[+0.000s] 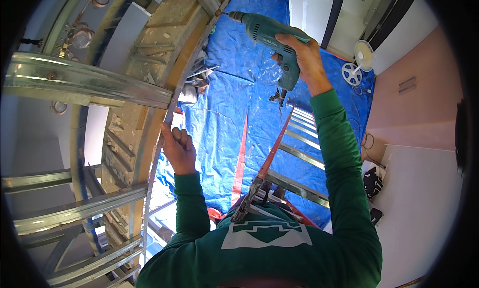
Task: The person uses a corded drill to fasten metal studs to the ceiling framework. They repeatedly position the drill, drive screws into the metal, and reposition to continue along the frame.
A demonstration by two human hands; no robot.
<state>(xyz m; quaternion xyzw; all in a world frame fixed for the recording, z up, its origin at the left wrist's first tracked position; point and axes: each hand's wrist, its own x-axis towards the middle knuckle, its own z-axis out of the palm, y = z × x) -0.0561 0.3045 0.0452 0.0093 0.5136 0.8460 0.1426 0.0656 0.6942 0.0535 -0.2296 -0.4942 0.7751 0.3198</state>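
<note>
Drill [267, 31], dark green, is in the right hand [303, 58], whose fingers wrap the rear of its body and the top of its handle. It points left, with its bit [224, 13] at the edge of a curved wooden frame [184, 63]; whether the tip is in the material, I cannot tell. The left hand [179, 150] is at the same frame, lower in the view, near the end of a metal channel [90, 78]. Its fingers are curled toward the palm, with 1 digit extended against the frame's metal strip [171, 110]; whether they pinch it, I cannot tell. Below, 1 ladder [302, 157] with red rails stands over a blue sheet [219, 98], and 1 white fan [364, 56] is at the right.
</note>
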